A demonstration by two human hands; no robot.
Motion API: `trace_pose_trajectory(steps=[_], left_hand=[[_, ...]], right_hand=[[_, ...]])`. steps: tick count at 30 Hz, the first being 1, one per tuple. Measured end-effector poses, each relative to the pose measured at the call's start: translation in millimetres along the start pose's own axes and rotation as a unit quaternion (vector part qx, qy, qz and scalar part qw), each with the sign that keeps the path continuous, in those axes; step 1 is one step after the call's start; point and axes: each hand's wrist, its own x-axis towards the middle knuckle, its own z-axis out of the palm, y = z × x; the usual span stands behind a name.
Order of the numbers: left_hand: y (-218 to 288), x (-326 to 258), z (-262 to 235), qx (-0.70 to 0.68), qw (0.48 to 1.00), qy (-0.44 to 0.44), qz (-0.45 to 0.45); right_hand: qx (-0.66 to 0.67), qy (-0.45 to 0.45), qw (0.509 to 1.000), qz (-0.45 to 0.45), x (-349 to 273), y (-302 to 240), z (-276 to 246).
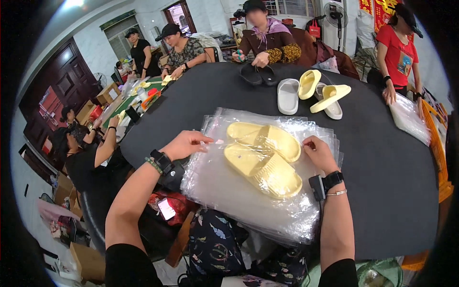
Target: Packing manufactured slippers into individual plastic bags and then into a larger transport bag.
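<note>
While two yellow slippers (262, 165) are borne by one pile of clear bags (210, 177) on the surface (382, 201) | bag film is pinched by left hand (193, 143) and right hand (318, 151) | beyond: two grey sandals (288, 98), two yellow sandals (310, 83), two black sandals (256, 75)

Two yellow slippers (263, 165) sit between the left hand (191, 143) and the right hand (319, 152). One pile of clear bags (215, 182) lies there too, with too many to count. Past the hands are two other yellow slippers (330, 98), two light gray slippers (288, 98) and two black slippers (251, 75). That makes eight. One lit phone (166, 209) is below the left hand. Just behind each hand is one black band (333, 179).
</note>
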Motion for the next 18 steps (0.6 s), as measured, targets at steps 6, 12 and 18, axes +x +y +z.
trace_pose_trajectory(steps=[6,12,18], left_hand=[[-15.5,24.1,2.4,0.153,0.934,-0.031,0.322],[25.2,24.2,-20.5,-0.007,0.983,-0.171,0.072],[52.3,28.7,3.0,0.202,0.923,-0.136,0.299]], right_hand=[[0.011,-0.007,1.0,0.006,2.1,-4.1,5.3],[0.006,0.002,1.0,0.008,2.8,6.6,4.3],[-0.007,0.006,1.0,0.012,1.5,-5.3,6.5]])
